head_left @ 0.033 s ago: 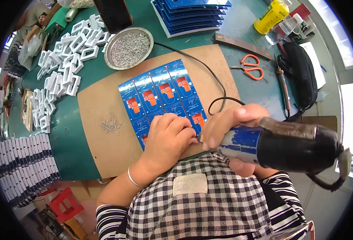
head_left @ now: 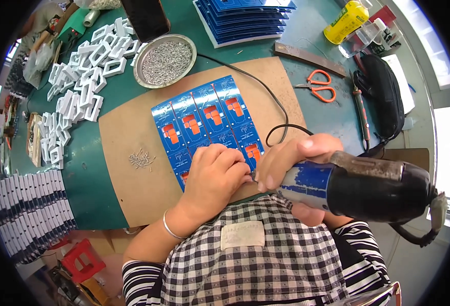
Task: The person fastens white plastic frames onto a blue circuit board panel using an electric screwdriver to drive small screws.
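A blue circuit board panel (head_left: 222,138) with orange pieces showing in its windows lies on a brown board (head_left: 128,196) in front of me. Over its near edge rests my left hand (head_left: 216,176), fingers bent and pressed together; their tips, and anything between them, are hidden. My right hand (head_left: 288,158) is wrapped round a thick electric screwdriver (head_left: 378,188) with a black rear and a worn blue-and-silver front. The tool lies nearly level, its front end towards my left fingertips; its tip is hidden. A small pile of screws (head_left: 142,159) sits left of the panel.
A metal bowl of screws (head_left: 165,61) stands beyond the panel, beside many white plastic frames (head_left: 82,92). Blue panels (head_left: 245,25) are stacked at the back. Orange-handled scissors (head_left: 321,86), a soldering iron (head_left: 361,117) and a black cable (head_left: 255,79) lie to the right.
The rear end of the screwdriver has dipped very slightly. Both hands and the panel stay practically where they were.
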The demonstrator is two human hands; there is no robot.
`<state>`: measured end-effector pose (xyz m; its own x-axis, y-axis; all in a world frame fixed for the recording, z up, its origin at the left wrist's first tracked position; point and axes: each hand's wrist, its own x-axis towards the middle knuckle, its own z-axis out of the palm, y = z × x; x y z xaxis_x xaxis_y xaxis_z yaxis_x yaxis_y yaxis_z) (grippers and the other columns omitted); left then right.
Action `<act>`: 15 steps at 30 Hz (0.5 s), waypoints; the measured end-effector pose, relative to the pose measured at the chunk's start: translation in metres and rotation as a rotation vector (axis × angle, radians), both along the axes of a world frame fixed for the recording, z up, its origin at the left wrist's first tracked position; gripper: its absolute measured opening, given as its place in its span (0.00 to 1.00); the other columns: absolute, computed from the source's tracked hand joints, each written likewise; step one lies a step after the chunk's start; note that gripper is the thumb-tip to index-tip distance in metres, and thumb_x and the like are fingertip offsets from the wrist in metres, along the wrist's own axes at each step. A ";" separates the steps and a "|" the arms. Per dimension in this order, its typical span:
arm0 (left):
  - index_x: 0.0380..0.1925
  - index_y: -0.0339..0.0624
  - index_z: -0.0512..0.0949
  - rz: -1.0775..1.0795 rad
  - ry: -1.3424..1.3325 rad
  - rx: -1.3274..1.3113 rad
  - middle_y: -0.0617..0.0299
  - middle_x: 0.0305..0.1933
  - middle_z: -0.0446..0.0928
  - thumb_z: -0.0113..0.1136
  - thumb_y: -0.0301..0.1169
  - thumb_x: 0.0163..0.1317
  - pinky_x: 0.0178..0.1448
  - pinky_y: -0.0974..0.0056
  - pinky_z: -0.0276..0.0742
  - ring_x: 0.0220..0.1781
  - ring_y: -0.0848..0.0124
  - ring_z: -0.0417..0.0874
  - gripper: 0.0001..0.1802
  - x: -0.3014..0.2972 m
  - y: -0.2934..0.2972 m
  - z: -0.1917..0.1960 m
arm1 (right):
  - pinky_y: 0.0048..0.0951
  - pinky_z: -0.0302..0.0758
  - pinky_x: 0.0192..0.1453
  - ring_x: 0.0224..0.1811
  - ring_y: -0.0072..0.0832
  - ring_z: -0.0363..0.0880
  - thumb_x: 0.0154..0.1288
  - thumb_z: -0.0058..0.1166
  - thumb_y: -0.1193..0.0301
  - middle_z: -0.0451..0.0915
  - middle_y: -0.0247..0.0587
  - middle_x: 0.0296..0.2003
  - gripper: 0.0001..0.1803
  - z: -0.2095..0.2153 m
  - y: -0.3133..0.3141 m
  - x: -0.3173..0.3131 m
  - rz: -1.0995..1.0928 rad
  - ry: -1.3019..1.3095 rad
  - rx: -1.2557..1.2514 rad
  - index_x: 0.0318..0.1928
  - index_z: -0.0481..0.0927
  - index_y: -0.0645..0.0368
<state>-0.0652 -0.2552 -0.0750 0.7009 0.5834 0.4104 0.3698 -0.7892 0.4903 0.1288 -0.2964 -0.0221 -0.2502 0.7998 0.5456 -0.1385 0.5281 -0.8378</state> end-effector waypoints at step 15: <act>0.28 0.47 0.78 0.002 0.009 -0.009 0.68 0.37 0.74 0.68 0.33 0.43 0.48 0.59 0.67 0.45 0.66 0.73 0.11 -0.001 -0.002 -0.002 | 0.26 0.74 0.38 0.34 0.30 0.78 0.53 0.66 0.71 0.76 0.45 0.33 0.41 -0.004 0.007 -0.003 0.018 0.068 0.022 0.63 0.55 0.61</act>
